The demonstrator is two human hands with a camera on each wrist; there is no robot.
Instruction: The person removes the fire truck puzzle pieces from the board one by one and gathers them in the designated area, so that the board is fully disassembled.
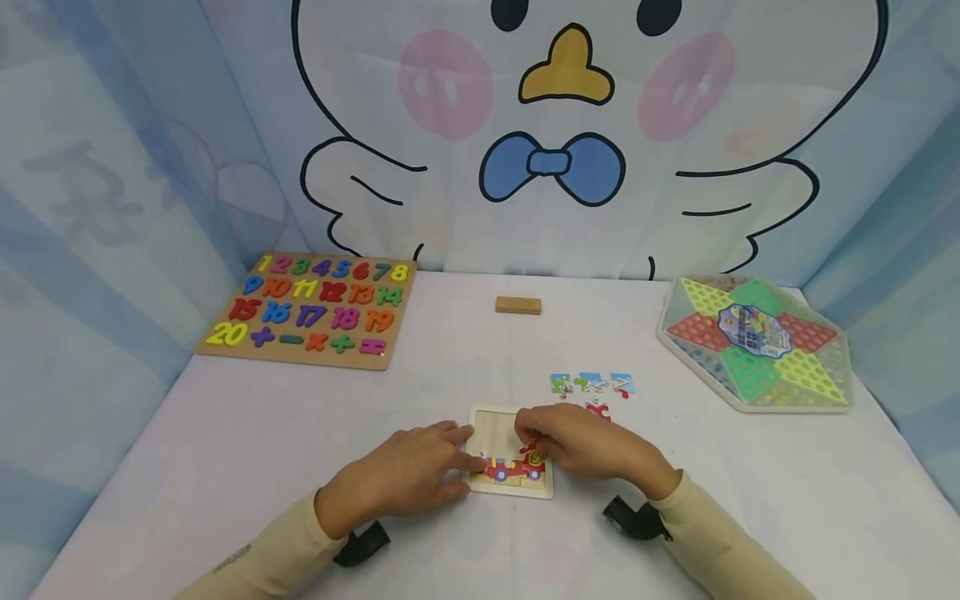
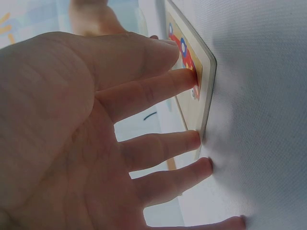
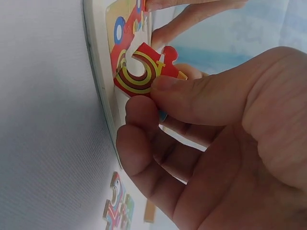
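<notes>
A small wooden puzzle tray point(image 1: 513, 493) lies in front of me, its lower part filled with pieces that show a red vehicle with blue wheels point(image 1: 502, 473). My right hand point(image 1: 581, 440) pinches a red puzzle piece with yellow curved stripes point(image 3: 141, 79) between thumb and fingers. That piece is tilted, close over the tray's right side, beside the fitted pieces. My left hand point(image 1: 408, 468) has its fingers spread at the tray's left edge. In the left wrist view, one fingertip point(image 2: 191, 76) presses on the fitted pieces and another touches the frame.
Several loose puzzle pieces point(image 1: 591, 382) lie beyond my right hand, with a red piece point(image 1: 598, 411) nearer. A wooden block point(image 1: 518, 306) sits farther back. A number board point(image 1: 300, 360) stands at the back left, a hexagonal game board point(image 1: 757, 342) at the right.
</notes>
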